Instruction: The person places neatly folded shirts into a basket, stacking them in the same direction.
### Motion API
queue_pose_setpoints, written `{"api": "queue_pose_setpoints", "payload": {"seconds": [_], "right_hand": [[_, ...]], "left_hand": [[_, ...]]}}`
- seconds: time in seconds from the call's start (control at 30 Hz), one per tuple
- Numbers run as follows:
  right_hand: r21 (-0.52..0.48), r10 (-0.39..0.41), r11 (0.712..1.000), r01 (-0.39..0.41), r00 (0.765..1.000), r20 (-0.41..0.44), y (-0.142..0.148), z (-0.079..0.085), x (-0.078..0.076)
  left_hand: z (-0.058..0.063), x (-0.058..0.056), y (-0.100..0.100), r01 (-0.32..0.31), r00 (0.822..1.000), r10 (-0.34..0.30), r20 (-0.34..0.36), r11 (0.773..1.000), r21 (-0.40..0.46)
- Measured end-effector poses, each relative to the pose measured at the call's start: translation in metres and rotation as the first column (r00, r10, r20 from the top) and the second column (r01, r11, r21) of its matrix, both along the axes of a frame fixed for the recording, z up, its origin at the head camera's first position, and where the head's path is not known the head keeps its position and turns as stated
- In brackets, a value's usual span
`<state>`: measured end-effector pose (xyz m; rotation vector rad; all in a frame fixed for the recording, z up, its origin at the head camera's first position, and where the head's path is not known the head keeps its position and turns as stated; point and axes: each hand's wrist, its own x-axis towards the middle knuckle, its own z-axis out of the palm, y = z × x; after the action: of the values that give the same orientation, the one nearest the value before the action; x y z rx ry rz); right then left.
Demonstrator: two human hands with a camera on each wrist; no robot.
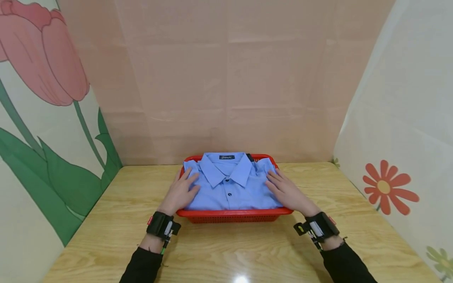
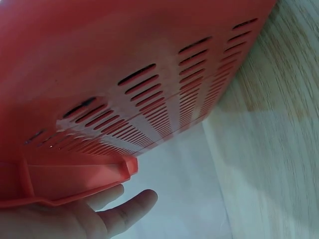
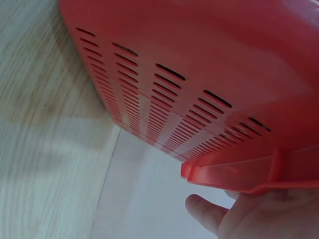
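Observation:
A light blue collared shirt (image 1: 212,196), folded with its collar toward the back, fills a red plastic basket (image 1: 233,213). My left hand (image 1: 178,192) rests on the shirt's left side with fingers spread, its palm over the basket's rim. On the opposite side, my right hand (image 1: 288,191) lies on the shirt in the same way, fingers extended. From below, the left wrist view has the basket's slotted side and part of my left fingers (image 2: 127,211) past the rim. The right wrist view gives a matching look at the other side, with my right fingers (image 3: 207,211) partly hidden by the rim.
The basket stands at the back of a wooden table (image 1: 226,247), close to a pinkish-beige backdrop (image 1: 226,86). Flower-printed sheets rise along both sides, with a large tulip (image 1: 46,55) at left and a red daisy (image 1: 383,186) at right. Something black (image 1: 249,157) shows behind the collar.

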<state>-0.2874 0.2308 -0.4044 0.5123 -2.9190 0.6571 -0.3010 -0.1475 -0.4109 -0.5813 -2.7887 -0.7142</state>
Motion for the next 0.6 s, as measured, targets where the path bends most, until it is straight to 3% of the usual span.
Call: {"api": "queue_pose_setpoints", "payload": {"seconds": [0.37, 0.6], "right_hand": [[-0.052, 0.033, 0.998, -0.035, 0.999, -0.041, 0.000, -0.004, 0.011], [-0.072, 0.011, 0.997, -0.014, 0.999, -0.031, 0.010, 0.001, 0.017]], "left_hand": [[-0.007, -0.001, -0.009, 0.002, 1.000, -0.002, -0.005, 0.986, 0.169], [-0.002, 0.004, -0.019, -0.025, 0.999, 0.020, 0.030, 0.984, 0.178]]}}
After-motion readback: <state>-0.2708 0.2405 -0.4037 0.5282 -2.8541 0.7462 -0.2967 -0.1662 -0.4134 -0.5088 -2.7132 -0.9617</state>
